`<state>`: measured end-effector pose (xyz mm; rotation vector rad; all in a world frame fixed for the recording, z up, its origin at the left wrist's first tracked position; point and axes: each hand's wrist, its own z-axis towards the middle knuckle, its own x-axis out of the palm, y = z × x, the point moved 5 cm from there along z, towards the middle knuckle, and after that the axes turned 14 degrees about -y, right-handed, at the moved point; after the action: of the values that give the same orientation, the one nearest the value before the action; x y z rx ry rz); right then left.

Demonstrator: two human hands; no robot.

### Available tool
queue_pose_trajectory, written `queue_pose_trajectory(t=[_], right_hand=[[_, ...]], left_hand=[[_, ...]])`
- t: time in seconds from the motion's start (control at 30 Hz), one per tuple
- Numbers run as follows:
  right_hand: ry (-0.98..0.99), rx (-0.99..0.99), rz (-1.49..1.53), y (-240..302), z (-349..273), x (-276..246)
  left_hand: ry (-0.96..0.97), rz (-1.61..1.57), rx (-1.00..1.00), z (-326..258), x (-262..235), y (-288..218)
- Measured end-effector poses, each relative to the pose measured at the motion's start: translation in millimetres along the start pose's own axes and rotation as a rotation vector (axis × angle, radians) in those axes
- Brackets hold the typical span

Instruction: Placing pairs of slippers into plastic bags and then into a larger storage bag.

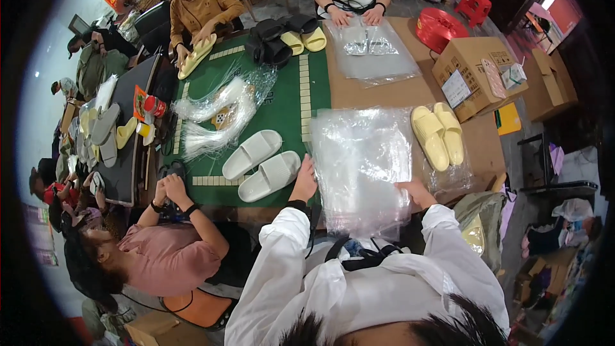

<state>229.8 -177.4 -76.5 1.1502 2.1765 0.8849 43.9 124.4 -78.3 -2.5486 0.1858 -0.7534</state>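
Observation:
In front of me a stack of clear plastic bags (pixel 365 166) lies on the table. My left hand (pixel 305 181) rests at its left edge, fingers stretched out. At the lower right edge, my right hand (pixel 418 193) touches the bags with extended fingers; its other fingers are partly hidden. A pair of yellow slide sandals (pixel 438 136) lies on clear plastic to the right of the stack. On the left sits a pair of light grey slide sandals (pixel 261 165), nearer my left hand.
Bundles of clear white strands (pixel 221 112) lie on the green mat (pixel 282 99). Black slides (pixel 269 43) sit farther back. A cardboard box (pixel 474 77) and a red roll (pixel 442 30) stand at right. Co-workers sit left and across; one handles a yellow slide (pixel 196 56), another presses bags (pixel 371 54).

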Motion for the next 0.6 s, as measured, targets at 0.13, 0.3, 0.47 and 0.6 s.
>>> queue_pose_trajectory(t=[0.13, 0.3, 0.47, 0.6], right_hand=[[-0.228, -0.409, -0.497, 1, -3, 26], [-0.363, -0.372, -0.275, -31, 11, 36], [-0.155, 0.122, 0.193, -15, -18, 47], [0.044, 0.407, 0.152, -52, 5, 40]], left_hand=[[-0.101, 0.541, 0.259, -8, 9, 0], [-0.192, 0.659, 0.363, 15, -9, 12], [-0.269, 0.696, 0.410, 54, -59, 25], [-0.222, 0.661, 0.452, 50, -34, 22]])
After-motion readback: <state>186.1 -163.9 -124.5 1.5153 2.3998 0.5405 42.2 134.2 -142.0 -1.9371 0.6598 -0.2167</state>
